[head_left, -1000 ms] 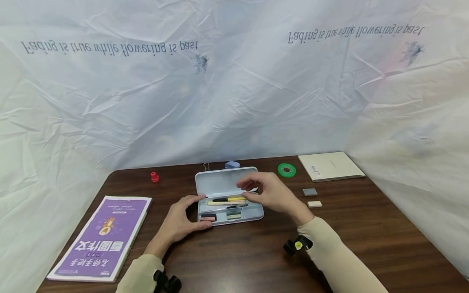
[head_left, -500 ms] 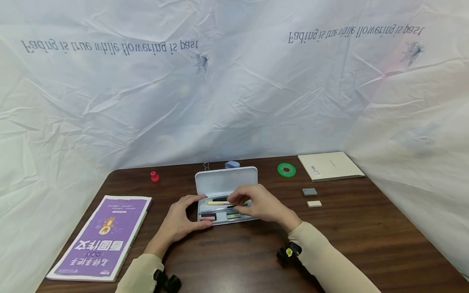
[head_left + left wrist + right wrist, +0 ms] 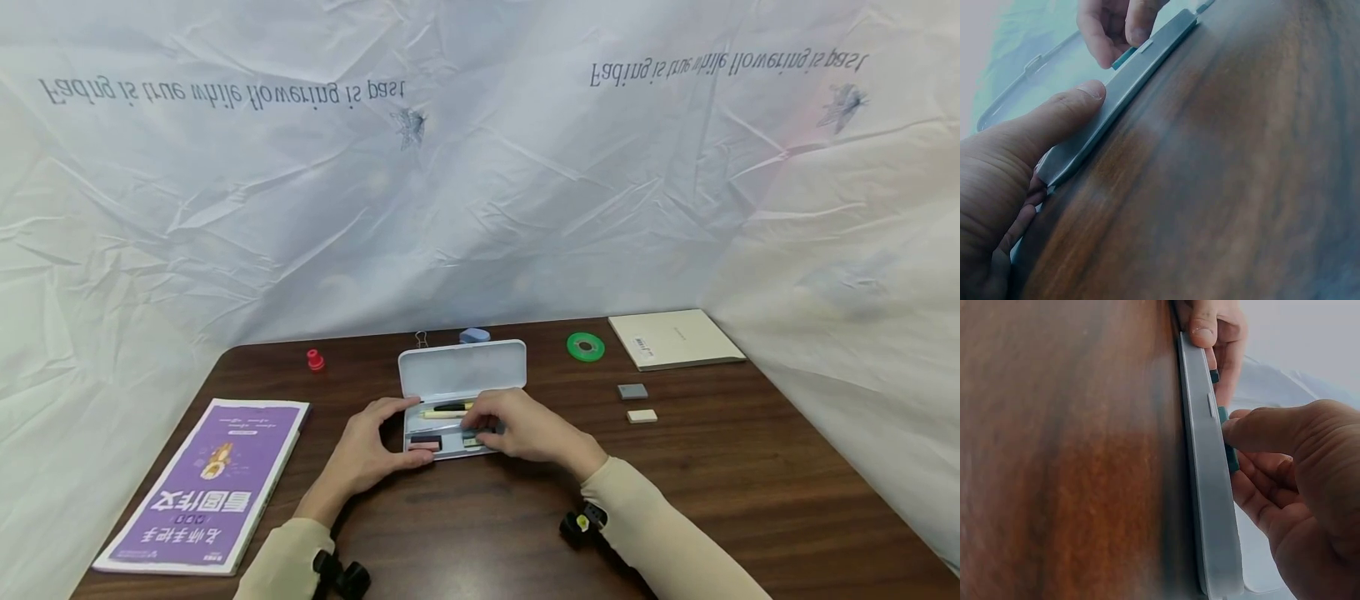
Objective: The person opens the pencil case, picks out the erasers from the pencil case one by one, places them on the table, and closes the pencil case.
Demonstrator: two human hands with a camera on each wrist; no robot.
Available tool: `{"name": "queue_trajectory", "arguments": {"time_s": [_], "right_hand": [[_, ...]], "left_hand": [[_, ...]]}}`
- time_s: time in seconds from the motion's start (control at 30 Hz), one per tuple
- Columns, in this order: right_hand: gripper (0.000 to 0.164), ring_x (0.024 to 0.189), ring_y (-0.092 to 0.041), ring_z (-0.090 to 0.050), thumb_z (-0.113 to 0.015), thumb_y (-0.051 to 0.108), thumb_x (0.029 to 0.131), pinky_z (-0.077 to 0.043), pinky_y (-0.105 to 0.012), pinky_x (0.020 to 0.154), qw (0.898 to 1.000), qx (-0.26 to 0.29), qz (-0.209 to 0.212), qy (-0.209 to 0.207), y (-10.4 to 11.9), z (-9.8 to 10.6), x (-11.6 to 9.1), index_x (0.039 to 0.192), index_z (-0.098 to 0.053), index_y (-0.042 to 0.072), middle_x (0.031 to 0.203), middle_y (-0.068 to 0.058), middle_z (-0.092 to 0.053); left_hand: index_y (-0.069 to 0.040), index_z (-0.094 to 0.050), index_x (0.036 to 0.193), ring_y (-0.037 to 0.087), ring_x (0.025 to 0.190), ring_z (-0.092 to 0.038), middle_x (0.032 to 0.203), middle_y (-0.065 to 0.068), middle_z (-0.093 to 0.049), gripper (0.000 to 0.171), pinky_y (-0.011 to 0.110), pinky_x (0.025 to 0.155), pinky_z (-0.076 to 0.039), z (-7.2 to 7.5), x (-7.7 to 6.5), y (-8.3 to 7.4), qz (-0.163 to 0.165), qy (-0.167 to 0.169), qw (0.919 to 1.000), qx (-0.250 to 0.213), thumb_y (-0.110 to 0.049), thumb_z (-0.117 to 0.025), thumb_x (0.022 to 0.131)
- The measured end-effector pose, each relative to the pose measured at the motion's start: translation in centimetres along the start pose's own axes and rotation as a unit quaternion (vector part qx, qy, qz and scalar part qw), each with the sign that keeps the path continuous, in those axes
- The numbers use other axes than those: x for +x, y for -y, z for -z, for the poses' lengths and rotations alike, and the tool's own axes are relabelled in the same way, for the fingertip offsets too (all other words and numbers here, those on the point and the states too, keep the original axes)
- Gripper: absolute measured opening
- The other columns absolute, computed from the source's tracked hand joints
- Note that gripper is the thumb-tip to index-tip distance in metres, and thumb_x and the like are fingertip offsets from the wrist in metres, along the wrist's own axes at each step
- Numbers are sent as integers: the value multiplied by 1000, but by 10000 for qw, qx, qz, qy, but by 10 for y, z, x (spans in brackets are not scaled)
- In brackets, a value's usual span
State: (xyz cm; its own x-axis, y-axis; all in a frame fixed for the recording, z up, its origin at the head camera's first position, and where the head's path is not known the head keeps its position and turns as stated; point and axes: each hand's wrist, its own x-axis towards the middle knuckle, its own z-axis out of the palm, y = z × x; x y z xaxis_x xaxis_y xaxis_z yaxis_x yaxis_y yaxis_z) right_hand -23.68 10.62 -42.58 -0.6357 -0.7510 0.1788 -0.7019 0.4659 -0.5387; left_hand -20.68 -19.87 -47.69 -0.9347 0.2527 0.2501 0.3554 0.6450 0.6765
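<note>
An open pale pencil case lies on the table with its lid raised at the back. My left hand grips its left end, thumb on the front edge and fingers at the far side. Inside the case my right hand pinches a small green eraser between thumb and fingers, just behind the front wall. A yellow pen and a black one lie along the back compartment, partly covered by the right hand. In the front left compartment sits a pink and black block.
At left is a purple book, with a red stopper-like piece beyond it. A binder clip and a blue object stand behind the case. Rightward lie a green tape roll, a grey block, a white eraser and a notebook.
My right hand has come down and left from over the pens to the front compartment and now pinches the green eraser. The left hand has stayed on the case.
</note>
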Motion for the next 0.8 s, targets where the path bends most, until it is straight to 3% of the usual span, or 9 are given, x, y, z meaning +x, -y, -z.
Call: {"name": "queue_trajectory", "arguments": {"time_s": [0.37,0.8], "right_hand": [[21,96,-11,-68,-78,3,102,-61,-34,86,9998,-50,57,-160,5,2,-1,119,-84,14,112,6,-74],[25,100,-7,-70,-78,-2,99,-64,-39,87,9966,187,300,-745,6,28,-10,119,-83,12,112,5,-76]], "left_hand": [[-24,-70,153,34,144,-61,149,4,-69,87,64,118,-48,1,0,-1,-112,-24,9999,-49,-59,-100,79],[-23,-70,152,33,142,-62,149,4,-69,88,63,118,-49,1,0,-1,-96,-39,9999,-75,-58,-101,77]]}}
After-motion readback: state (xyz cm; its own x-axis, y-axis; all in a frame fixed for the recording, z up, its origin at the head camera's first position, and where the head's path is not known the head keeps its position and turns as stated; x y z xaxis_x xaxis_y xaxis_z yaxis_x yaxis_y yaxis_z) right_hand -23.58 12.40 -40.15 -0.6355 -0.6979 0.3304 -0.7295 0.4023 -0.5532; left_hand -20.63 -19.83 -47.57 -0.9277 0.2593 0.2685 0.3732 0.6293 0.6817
